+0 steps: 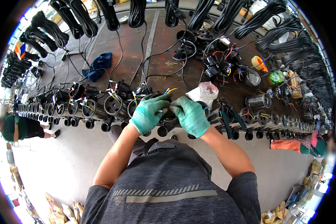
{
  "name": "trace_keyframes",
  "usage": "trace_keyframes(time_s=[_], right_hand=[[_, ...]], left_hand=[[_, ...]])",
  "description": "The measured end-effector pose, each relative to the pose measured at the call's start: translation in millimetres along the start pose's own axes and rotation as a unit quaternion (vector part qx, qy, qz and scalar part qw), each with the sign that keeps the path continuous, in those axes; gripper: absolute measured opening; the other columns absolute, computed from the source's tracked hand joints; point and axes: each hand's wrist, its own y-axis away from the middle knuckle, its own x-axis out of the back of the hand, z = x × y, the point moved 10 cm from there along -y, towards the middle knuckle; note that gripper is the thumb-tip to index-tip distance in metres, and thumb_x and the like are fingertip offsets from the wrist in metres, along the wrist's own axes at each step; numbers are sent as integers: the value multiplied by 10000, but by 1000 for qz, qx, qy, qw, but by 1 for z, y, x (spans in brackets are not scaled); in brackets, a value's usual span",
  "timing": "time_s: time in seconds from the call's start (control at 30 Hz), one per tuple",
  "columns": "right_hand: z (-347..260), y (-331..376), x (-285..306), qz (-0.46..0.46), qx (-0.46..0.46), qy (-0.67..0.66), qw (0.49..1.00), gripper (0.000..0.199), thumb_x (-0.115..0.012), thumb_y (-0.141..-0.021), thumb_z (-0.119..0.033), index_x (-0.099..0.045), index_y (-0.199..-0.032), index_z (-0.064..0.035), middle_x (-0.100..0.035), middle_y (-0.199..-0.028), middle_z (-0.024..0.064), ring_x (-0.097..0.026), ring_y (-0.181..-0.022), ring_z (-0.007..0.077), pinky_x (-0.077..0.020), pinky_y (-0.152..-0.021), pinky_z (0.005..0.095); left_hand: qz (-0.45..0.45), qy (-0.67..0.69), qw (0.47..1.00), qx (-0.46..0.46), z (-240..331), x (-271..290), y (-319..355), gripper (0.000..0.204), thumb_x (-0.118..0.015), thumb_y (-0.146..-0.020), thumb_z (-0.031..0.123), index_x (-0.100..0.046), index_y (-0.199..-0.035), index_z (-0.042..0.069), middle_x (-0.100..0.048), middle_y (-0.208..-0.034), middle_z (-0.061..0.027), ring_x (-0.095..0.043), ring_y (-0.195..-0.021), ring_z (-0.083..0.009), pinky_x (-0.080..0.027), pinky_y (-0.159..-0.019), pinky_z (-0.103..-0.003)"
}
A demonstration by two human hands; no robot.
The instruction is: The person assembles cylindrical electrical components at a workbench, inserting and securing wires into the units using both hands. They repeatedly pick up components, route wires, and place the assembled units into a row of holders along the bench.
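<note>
Both of my hands wear green gloves and meet over a black cylindrical housing (169, 121) at the table's near edge. My left hand (148, 114) is closed, its thumb and fingertips pinching a thin wire with a small pale end. My right hand (192, 116) pinches toward it from the other side, a reddish wire bit (170, 107) showing between the fingertips. Just beyond the fingers, yellow and blue wires (170, 90) stick up. Much of the housing's inside is hidden by the gloves. Dark-green-handled pliers (226, 118) rest on housings to the right of my right hand.
A row of black housings (113, 105) lines the near edge both ways. Bundled black cables (137, 14) hang along the far side. A white plastic bag (204, 93), a blue cloth (98, 67) and an orange tape roll (259, 63) lie on the table (132, 48). Other people stand far left and right.
</note>
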Motion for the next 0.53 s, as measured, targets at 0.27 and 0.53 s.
trace_keyframes(time_s=[0.27, 0.53], right_hand=[[42, -30, 29, -74, -141, -4, 987, 207, -693, -1009, -187, -722, -1138, -27, -770, -974, 139, -747, -879, 231, -583, -790, 381], [286, -65, 25, -490, -191, 504, 685, 407, -778, -916, -306, -767, -1267, -101, -760, -1211, 224, -759, -1108, 343, -578, -995, 433]], left_hand=[[100, -79, 992, -7, 6, -2, 6, 233, -719, -880, 124, -768, -1108, 117, -735, -1338, -88, -713, -1134, -290, -467, -1108, -487], [108, -89, 990, -9, 1, -6, 4, 250, -803, -840, 158, -793, -1087, 117, -745, -1329, -144, -697, -1164, -372, -495, -1079, -484]])
